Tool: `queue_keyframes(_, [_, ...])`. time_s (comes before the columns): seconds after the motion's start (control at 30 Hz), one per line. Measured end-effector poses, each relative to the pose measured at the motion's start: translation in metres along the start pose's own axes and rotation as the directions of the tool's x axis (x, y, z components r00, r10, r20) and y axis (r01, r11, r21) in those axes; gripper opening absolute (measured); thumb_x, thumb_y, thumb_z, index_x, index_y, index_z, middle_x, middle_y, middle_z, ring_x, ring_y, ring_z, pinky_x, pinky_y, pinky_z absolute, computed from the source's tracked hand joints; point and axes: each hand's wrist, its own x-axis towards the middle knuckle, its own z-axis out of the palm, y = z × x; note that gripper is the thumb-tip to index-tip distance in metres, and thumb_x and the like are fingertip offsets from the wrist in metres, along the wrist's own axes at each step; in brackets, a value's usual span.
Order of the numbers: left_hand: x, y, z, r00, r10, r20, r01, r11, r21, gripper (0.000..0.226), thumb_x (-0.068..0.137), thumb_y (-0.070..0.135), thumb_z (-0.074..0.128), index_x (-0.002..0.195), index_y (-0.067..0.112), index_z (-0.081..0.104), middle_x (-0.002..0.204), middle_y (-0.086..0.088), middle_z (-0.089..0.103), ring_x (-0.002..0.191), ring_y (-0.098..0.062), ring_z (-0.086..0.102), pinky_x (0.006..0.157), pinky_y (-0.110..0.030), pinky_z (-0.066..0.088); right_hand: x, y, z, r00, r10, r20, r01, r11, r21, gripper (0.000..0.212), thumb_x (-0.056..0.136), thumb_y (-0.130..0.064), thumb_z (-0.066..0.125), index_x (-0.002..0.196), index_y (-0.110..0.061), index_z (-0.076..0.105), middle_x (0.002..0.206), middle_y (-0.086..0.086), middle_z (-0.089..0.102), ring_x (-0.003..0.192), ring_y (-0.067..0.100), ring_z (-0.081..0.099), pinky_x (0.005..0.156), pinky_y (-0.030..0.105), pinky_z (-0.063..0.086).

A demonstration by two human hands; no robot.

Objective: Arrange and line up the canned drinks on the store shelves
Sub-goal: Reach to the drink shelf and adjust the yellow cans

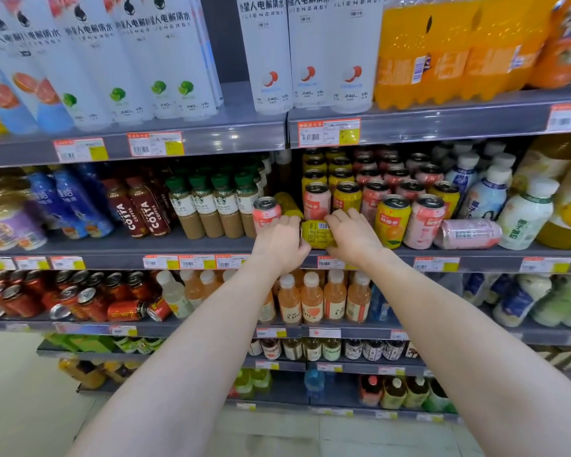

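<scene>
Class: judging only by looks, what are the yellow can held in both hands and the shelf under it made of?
Small yellow drink can lying on its side: probably thin metal under a glossy printed coat; upright neighbours show silvery pull-tab tops. Grey store shelf: looks like painted sheet metal, matte and flat, though the material is uncertain.

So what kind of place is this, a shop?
Most likely a convenience store or supermarket drinks aisle. Tiered grey shelves carry printed price tags along their edges, with rows of electrolyte water bottles above. Both hands, left and right, hold a yellow can lying sideways.
</scene>
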Motion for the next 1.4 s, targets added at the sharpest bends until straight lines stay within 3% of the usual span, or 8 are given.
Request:
queue_keyframes(0.17, [0.0,-0.001,0.0,1.0,-0.017,-0.003,0.017,1.0,-0.012,0.037,0.094,0.033,0.055,0.124,0.012,0.054,0.112,-0.009,0.059,0.099,-0.03,0.06,0.069,-0.037,0.046,-0.004,0.005,0.003,0.998,0.041,-0.044,-0.038,0.997,0.062,0.072,0.083,-0.039,0.074,0.144,-0.015,0.045,0.137,0.005,0.051,0.12,0.03,0.044,0.102,0.042,0.041])
queue_keyframes(0.53, [0.011,0.01,0.014,1.0,-0.01,-0.014,0.01,1.0,-0.022,0.041,0.097,0.04,0.052,0.125,0.01,0.056,0.119,-0.012,0.062,0.106,-0.033,0.061,0.078,-0.041,0.051,-0.019,0.015,0.014,0.947,0.283,-0.153,-0.196,0.883,0.426,0.068,0.084,-0.033,0.077,0.141,-0.01,0.05,0.132,0.01,0.055,0.115,0.032,0.049,0.099,0.041,0.042])
queue_keyframes(0.77, [0.012,0.024,0.019,1.0,0.013,-0.014,-0.014,0.999,-0.04,0.036,0.098,0.035,0.052,0.128,0.017,0.058,0.12,-0.009,0.063,0.111,-0.031,0.06,0.08,-0.04,0.051,-0.021,0.011,0.022,0.891,0.444,-0.098,-0.263,0.679,0.686,0.07,0.084,-0.035,0.078,0.143,-0.012,0.049,0.13,0.006,0.054,0.12,0.026,0.053,0.1,0.039,0.047])
queue_keyframes(0.87, [0.011,0.028,0.019,1.0,0.006,-0.013,-0.006,1.0,-0.028,0.038,0.097,0.035,0.053,0.13,0.016,0.057,0.12,-0.009,0.063,0.111,-0.031,0.06,0.078,-0.04,0.051,-0.023,0.01,0.022,0.882,0.467,-0.062,-0.266,0.603,0.752,0.068,0.089,-0.031,0.075,0.146,-0.012,0.045,0.134,0.006,0.052,0.123,0.023,0.052,0.096,0.03,0.042])
queue_keyframes(1.13, [0.011,0.03,0.017,1.0,-0.009,-0.023,0.01,1.0,0.021,0.036,0.097,0.032,0.052,0.125,0.011,0.056,0.117,-0.012,0.061,0.108,-0.032,0.06,0.075,-0.038,0.044,-0.032,0.013,0.024,0.874,0.48,0.078,-0.285,0.377,0.881,0.067,0.096,-0.026,0.068,0.153,-0.016,0.034,0.143,0.006,0.055,0.128,0.021,0.054,0.1,0.03,0.045])
queue_keyframes(1.23, [0.009,0.032,0.016,1.0,-0.014,-0.019,0.014,1.0,0.018,0.035,0.097,0.032,0.053,0.125,0.011,0.056,0.116,-0.011,0.06,0.106,-0.032,0.06,0.073,-0.036,0.041,-0.031,0.015,0.023,0.88,0.465,0.097,-0.302,0.39,0.87,0.065,0.098,-0.026,0.066,0.153,-0.017,0.033,0.145,0.006,0.054,0.131,0.023,0.053,0.106,0.038,0.046])
queue_keyframes(1.4, [0.007,0.034,0.017,1.0,-0.018,-0.026,0.017,1.0,-0.008,0.027,0.096,0.03,0.054,0.116,0.011,0.057,0.109,-0.01,0.061,0.099,-0.031,0.061,0.069,-0.034,0.039,-0.03,0.016,0.023,0.892,0.443,0.092,-0.292,0.41,0.864,0.055,0.098,-0.016,0.061,0.149,-0.018,0.039,0.141,0.004,0.056,0.129,0.024,0.053,0.102,0.035,0.044])
